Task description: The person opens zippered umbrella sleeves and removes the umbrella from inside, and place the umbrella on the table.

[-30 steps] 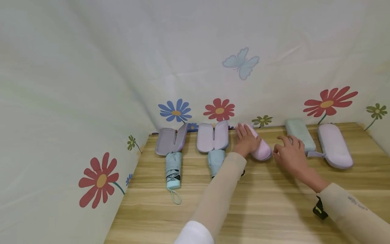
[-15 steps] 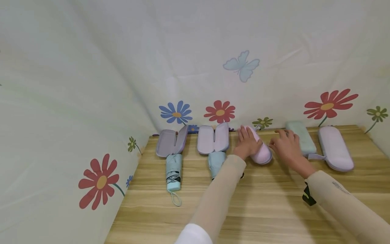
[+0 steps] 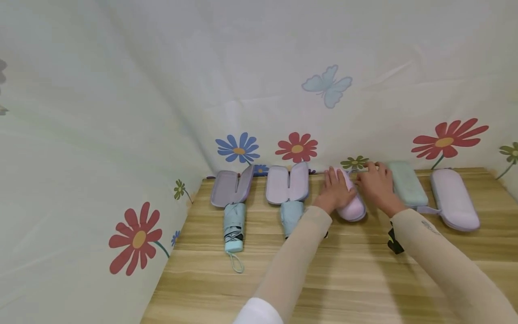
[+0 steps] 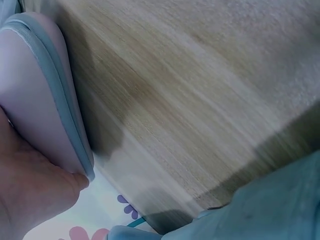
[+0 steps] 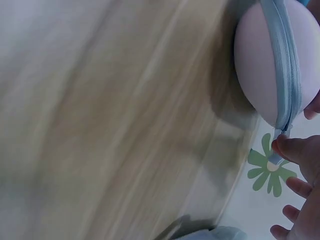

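Note:
A pale pink zippered glasses case lies at a slant on the wooden table near the back wall. My left hand holds it down, fingers along its left side and thumb at its right. In the left wrist view a fingertip meets the edge of the case's grey-blue zipper band. On the other side, my right hand is at the far end of the case. The right wrist view shows its thumb and a finger pinching the zipper pull; the zipper appears closed along the visible side.
Two opened cases, one grey-lilac and one pale pink, stand left. Folded blue umbrellas lie before them, one partly behind my left arm. Right are a mint case and a lilac case. A flowered curtain backs the table.
My right hand has moved from the case's near end along its right side to the far end. The left hand stays on the case. The head view has shifted slightly.

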`<state>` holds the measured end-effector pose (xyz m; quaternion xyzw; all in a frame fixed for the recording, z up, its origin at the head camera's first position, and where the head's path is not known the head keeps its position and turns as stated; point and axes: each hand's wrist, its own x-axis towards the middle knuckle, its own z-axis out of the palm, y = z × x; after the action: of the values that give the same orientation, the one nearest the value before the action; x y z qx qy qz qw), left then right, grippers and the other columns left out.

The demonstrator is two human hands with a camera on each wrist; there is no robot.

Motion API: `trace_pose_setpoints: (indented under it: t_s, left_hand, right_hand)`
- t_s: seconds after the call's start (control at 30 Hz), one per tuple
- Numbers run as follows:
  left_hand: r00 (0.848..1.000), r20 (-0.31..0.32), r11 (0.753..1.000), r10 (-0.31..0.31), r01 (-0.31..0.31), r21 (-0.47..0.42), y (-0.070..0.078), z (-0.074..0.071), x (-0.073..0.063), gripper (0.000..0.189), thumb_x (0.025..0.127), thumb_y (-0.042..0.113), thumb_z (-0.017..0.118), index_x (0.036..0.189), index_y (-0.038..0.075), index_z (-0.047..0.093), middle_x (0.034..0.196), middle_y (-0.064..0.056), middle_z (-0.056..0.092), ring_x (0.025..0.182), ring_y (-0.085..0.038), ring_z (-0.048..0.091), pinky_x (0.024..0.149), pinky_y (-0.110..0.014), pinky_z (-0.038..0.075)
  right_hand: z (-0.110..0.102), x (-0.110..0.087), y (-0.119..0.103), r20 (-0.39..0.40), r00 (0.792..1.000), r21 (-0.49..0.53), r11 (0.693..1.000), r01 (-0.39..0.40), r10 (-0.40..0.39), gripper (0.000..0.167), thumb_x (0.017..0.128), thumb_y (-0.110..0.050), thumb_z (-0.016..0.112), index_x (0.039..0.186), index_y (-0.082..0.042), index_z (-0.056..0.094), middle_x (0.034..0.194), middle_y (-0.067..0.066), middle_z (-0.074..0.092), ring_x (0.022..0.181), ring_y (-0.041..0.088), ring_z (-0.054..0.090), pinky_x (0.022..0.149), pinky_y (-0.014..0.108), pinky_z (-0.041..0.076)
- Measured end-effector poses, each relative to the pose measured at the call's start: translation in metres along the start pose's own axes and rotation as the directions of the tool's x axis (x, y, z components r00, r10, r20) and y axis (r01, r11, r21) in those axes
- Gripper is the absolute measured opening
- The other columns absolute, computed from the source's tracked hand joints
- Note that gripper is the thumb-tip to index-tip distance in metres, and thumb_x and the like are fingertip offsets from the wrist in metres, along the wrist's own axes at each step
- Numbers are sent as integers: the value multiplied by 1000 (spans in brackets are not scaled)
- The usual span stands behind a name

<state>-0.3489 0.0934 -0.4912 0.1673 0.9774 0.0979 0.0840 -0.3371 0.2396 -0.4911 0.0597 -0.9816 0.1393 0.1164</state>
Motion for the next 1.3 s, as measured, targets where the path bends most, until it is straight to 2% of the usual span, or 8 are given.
trace_pose_setpoints:
  t_s: [0.27,0.47,0.8,1.0,1.1,1.17,1.3]
  left_hand:
    - [1000,-1,998,3,-3,57,2,2,3,80,105,56,33,164,9,5,170,-16,-3,157,-31,1,124,-35,17]
    - [1000,-6,998,-9,10,65,3,2,3,80,104,56,35,165,11,7,170,-15,-1,157,-29,2,123,-34,17]
    - [1000,-17,1000,-15,15,19,6,-1,1,82,103,57,40,165,12,9,171,-14,0,157,-27,1,123,-34,17]
    - [1000,-1,998,-9,9,-59,6,-6,-1,83,103,56,44,165,13,8,171,-14,-1,157,-29,1,124,-36,17]
    - [998,4,990,-62,62,-131,9,-10,-5,83,102,56,49,165,18,12,170,-14,-1,156,-32,4,122,-38,22]
    - [992,13,974,-125,126,-190,14,-12,-7,84,100,56,53,165,20,13,170,-15,0,155,-33,8,120,-39,27]
    - [967,19,929,-256,251,-271,27,-17,-8,93,97,55,60,164,12,12,168,-18,8,153,-31,17,118,-41,30]
  right_hand:
    - [4,0,2,12,1000,7,1000,-23,23,18,99,-18,66,105,-5,77,142,29,45,132,58,30,99,75,27]
    - [5,-1,2,13,999,15,999,-36,35,19,99,-19,66,105,-4,76,140,28,47,131,59,31,99,76,27]
    - [6,-6,5,21,1000,14,1000,-16,15,19,101,-19,64,105,-4,74,131,28,52,127,58,34,97,77,29]
    - [0,-8,4,42,999,4,1000,0,0,21,102,-20,61,109,-5,74,129,28,55,127,59,36,98,76,29]
    - [-2,-10,5,50,999,4,1000,12,-13,20,103,-19,60,108,-6,75,129,29,55,126,59,36,98,76,29]
    - [-3,-11,5,55,998,2,1000,17,-17,19,103,-18,60,109,-7,75,129,28,54,126,58,36,98,76,29]
    - [-5,-12,5,69,997,3,1000,30,-30,19,103,-16,60,111,-7,75,130,27,54,126,58,36,99,76,28]
